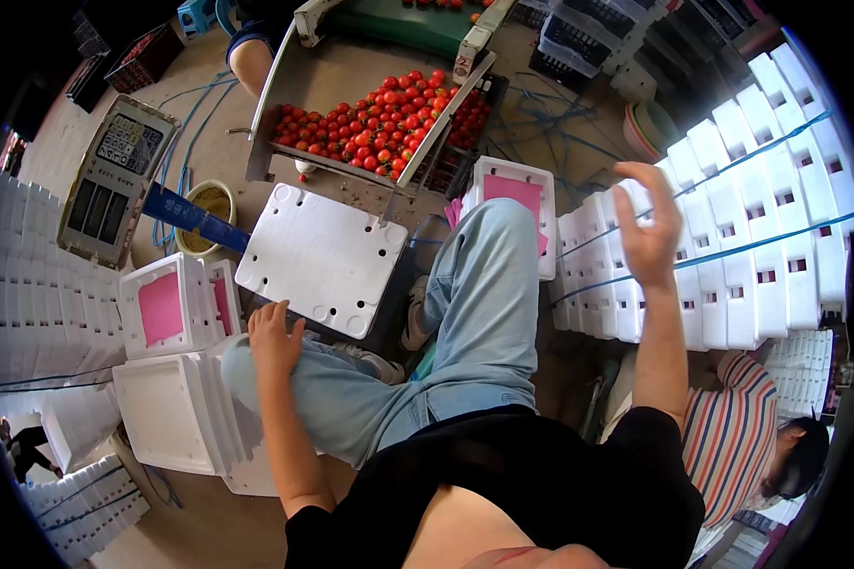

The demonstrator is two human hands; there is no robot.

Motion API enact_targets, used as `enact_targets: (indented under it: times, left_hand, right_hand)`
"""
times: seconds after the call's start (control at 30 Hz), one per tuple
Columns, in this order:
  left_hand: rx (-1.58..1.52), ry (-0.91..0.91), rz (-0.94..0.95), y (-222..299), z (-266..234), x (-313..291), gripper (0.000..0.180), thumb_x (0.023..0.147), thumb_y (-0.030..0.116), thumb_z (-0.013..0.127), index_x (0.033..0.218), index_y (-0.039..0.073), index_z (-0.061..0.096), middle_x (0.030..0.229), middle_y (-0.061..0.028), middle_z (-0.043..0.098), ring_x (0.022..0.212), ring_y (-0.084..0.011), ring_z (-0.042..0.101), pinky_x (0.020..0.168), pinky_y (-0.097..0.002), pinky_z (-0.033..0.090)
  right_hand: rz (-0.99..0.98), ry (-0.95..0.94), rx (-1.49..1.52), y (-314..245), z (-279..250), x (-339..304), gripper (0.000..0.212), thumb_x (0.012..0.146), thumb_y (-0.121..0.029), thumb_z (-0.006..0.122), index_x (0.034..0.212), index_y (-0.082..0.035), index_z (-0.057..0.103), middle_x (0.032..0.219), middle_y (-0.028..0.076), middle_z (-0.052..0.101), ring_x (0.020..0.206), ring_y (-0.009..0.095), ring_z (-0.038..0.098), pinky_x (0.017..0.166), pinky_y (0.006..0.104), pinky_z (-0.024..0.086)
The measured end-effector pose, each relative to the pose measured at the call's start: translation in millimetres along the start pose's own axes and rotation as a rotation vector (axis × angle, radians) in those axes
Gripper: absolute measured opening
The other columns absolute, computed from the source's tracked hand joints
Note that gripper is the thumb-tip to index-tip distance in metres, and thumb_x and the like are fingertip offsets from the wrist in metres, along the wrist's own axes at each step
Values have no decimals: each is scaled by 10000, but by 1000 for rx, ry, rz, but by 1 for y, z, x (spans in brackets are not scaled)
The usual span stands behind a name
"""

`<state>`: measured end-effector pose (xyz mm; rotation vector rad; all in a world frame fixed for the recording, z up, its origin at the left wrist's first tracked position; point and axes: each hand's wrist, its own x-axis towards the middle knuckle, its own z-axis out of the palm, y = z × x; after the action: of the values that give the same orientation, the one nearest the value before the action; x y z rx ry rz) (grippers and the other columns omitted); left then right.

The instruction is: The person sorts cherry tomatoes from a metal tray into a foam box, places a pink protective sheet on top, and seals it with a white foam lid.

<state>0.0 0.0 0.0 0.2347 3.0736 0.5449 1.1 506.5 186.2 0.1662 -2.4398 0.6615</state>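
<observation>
My left hand (275, 339) lies on my knee, fingers stretched and slightly apart, holding nothing. Just beyond it, a white foam lid or closed box (318, 256) with small dark holes rests on the platform of a scale. The scale's display head (114, 185) stands to the left on a blue post (197, 218). My right hand (651, 228) is raised on the right with thumb and fingers curved apart and nothing between them. It is nearest to tied stacks of white foam boxes (721, 228). Ahead, small red tomatoes (380, 123) are heaped in a metal chute (318, 85).
Foam boxes with pink liners stand left (161, 308) and right (514, 194) of the scale. Stacked white lids (171, 412) sit by my left knee. A bucket (209, 213) is behind the blue post. Blue straps (560, 119) litter the floor. A person in stripes (731, 436) is at right.
</observation>
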Motion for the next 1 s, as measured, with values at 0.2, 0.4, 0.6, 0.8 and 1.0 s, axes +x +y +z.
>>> enact_targets:
  times: [0.2, 0.4, 0.6, 0.8, 1.0]
  left_hand:
    - [68, 550, -257, 0, -21, -85, 402, 901, 146, 669, 1264, -6, 586, 1274, -188, 579, 1213, -383, 511, 1038, -478, 400]
    - [152, 579, -402, -18, -13, -114, 301, 905, 128, 612, 1157, -35, 630, 1241, -216, 574, 1182, -393, 531, 1034, -463, 419]
    - [-17, 499, -354, -23, -12, -79, 262, 877, 128, 630, 1099, -9, 648, 1236, -203, 570, 1162, -382, 535, 1012, -456, 427]
    - [-49, 503, -307, -10, -11, -56, 274, 859, 122, 654, 1104, -2, 645, 1231, -192, 574, 1175, -382, 519, 1020, -461, 414]
    - [-352, 489, -176, 47, -18, -52, 338, 860, 118, 686, 1162, -20, 621, 1223, -176, 592, 1178, -358, 541, 1026, -435, 411]
  right_hand:
    - [522, -664, -171, 236, 173, -165, 568, 814, -324, 737, 1254, 1, 581, 1237, 208, 626, 1164, 371, 590, 1013, 462, 454]
    - [557, -1036, -490, 194, 283, -241, 432, 858, -303, 666, 1234, -112, 573, 1261, 132, 596, 1228, 333, 547, 1012, 542, 402]
    - [479, -767, -383, 192, 250, -238, 348, 825, -257, 726, 1106, -109, 582, 1105, 120, 651, 1014, 365, 634, 818, 504, 483]
    - [604, -376, 186, 122, 121, -171, 307, 871, -186, 704, 1061, 1, 551, 975, 231, 649, 922, 454, 618, 785, 461, 492]
    - [342, -394, 63, -2, 25, -114, 323, 840, -158, 722, 1033, 40, 555, 935, 226, 611, 862, 441, 596, 751, 477, 487]
